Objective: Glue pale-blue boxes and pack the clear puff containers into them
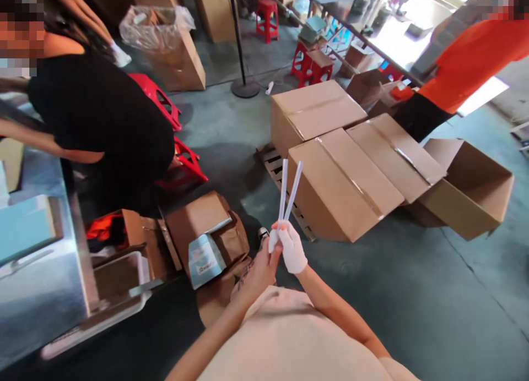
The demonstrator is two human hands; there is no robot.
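**Two thin white strips pinched at their lower ends**

Nearest the camera, the two forearms meet in front of the person's chest. The right hand [292,248] wears a white glove and is closed around the bottom of two white strips [288,189], pinching them together where they cross. The bare left hand [261,270] comes up beside it, its fingertips touching the same lower ends; whether it truly grips them or only steadies them I cannot tell.

The strips stand nearly upright and fan apart into a narrow V above the glove. They look light and thin, probably paper or plastic, stiff enough to stand unsupported yet likely to bend or crease if squeezed along their length. Holding low, at the crossing point, seems the safest place; the free tops would flex easily. The smooth surface against a glove may slip, so a firm pinch is sensible.

Just below the hands, on the floor, lies an open brown carton [206,227] with a pale blue packet [204,258] resting on it. To the left is a metal table edge [78,243]. Further off, taped cardboard boxes [343,172] sit on a pallet, with an open empty box [467,188] at their right. A person in black crouches at the left near red stools [182,158], and another in orange stands at the far right.
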